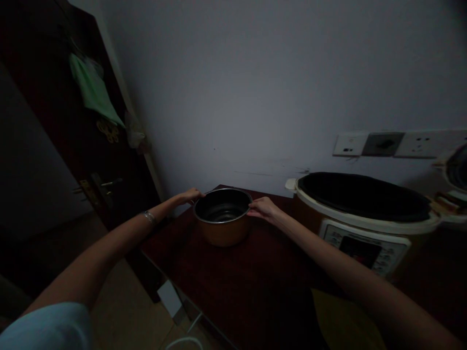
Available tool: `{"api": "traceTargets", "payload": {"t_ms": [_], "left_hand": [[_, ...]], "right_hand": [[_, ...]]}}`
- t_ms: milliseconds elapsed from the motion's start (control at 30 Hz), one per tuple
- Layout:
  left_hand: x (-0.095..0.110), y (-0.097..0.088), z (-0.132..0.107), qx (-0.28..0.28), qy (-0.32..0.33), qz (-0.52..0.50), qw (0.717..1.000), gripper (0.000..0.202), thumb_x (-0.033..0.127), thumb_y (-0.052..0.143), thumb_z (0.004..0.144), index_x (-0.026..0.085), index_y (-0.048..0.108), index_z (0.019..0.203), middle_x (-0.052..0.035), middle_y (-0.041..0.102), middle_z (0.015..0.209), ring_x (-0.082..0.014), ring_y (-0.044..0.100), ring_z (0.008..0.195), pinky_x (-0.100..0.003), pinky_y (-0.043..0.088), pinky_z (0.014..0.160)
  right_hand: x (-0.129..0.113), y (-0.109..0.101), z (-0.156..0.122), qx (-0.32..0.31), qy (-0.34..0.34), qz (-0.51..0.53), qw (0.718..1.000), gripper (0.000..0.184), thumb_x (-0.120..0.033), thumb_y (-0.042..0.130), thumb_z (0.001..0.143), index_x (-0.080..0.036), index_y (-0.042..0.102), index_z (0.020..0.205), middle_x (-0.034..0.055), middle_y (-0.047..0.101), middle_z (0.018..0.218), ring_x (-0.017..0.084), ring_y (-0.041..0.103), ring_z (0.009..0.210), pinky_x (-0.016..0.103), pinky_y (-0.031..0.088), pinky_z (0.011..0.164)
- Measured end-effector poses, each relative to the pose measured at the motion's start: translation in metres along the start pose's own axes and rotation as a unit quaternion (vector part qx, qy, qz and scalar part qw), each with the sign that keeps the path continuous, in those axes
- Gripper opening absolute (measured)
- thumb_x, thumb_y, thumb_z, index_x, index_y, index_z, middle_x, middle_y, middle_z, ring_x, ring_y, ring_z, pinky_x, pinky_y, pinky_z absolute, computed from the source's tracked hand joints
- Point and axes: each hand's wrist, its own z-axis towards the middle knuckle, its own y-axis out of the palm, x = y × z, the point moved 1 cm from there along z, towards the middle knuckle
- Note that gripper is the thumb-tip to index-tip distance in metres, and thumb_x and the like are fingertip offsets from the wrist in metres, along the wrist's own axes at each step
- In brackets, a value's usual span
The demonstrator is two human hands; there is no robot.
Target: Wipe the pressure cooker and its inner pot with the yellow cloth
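Observation:
A round pot [223,232] with an orange-brown outside, a dark inside and a shiny rim stands upright at the far end of the dark red table. No lid is on it, and its inside looks dark and shiny. My left hand [192,195] grips the pot at its left side, fingers closed by the rim. On the opposite side my right hand [263,208] pinches the pot's right edge. The handles are mostly covered by my fingers. To the right of my right forearm stands a large cooker [365,228] with a control panel and an open dark top.
The dark red table [226,282] meets a pale wall [233,97] with sockets [419,145]. A dark door [120,160] with a green cloth [93,90] is at left. A white box [170,297] and cable [184,340] lie below the table's left edge. Yellowish sheet [343,321] in front.

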Motion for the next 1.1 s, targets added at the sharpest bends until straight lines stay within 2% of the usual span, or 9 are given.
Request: {"api": "traceTargets", "payload": {"t_ms": [333,600,800,933,1033,1100], "left_hand": [[-0.007,0.004,-0.006,0.003,-0.005,-0.004,1.0,0.029,0.043,0.058,0.066,0.015,0.056,0.061,-0.0039,0.054,0.058,-0.0152,0.051,0.058,-0.027,0.041,0.055],[-0.016,0.005,0.001,-0.006,-0.004,-0.001,1.0,0.032,0.047,0.057,0.063,0.016,0.054,0.059,-0.0036,0.054,0.057,-0.0155,0.051,0.058,-0.027,0.042,0.056],[-0.013,0.001,0.0,-0.028,0.0,0.039,0.999,0.034,0.05,0.057,0.063,0.016,0.057,0.065,-0.0039,0.057,0.061,-0.0158,0.053,0.06,-0.027,0.043,0.057],[-0.001,-0.004,-0.003,-0.047,-0.006,0.113,0.993,0.036,0.052,0.062,0.06,0.016,0.058,0.063,-0.0031,0.056,0.056,-0.0158,0.052,0.056,-0.026,0.042,0.054],[0.011,-0.007,-0.004,-0.061,-0.018,0.164,0.984,0.036,0.052,0.064,0.06,0.016,0.059,0.06,-0.0044,0.055,0.052,-0.0165,0.052,0.052,-0.029,0.043,0.054],[0.02,-0.01,-0.004,-0.067,-0.046,0.21,0.974,0.037,0.051,0.065,0.061,0.015,0.059,0.056,-0.0063,0.054,0.049,-0.0184,0.053,0.052,-0.031,0.045,0.056]], "right_hand": [[0.014,0.0,0.003,-0.011,0.009,0.009,1.0,0.015,0.005,0.049,0.079,-0.004,0.057,0.07,0.0051,0.06,0.052,0.011,0.061,0.046,0.021,0.058,0.054],[0.022,-0.001,0.004,-0.018,0.003,0.023,1.0,0.014,0.005,0.05,0.08,-0.004,0.057,0.073,0.0049,0.061,0.057,0.01,0.06,0.047,0.021,0.057,0.053],[0.026,-0.004,-0.003,-0.036,-0.006,0.042,0.998,0.01,-0.003,0.05,0.084,-0.007,0.058,0.078,0.0044,0.062,0.066,0.009,0.063,0.058,0.021,0.058,0.066],[0.033,-0.02,-0.018,-0.042,0.006,0.004,0.999,0.012,-0.016,0.05,0.088,-0.007,0.058,0.086,0.0059,0.063,0.07,0.012,0.065,0.061,0.026,0.058,0.066],[0.047,-0.043,-0.041,-0.04,0.024,-0.057,0.997,0.017,-0.01,0.055,0.08,-0.005,0.06,0.096,0.0066,0.065,0.072,0.013,0.064,0.057,0.026,0.056,0.06],[0.06,-0.063,-0.065,-0.06,0.005,-0.167,0.984,0.034,-0.002,0.058,0.072,-0.005,0.06,0.106,0.0076,0.067,0.079,0.013,0.064,0.061,0.027,0.054,0.063]]}}
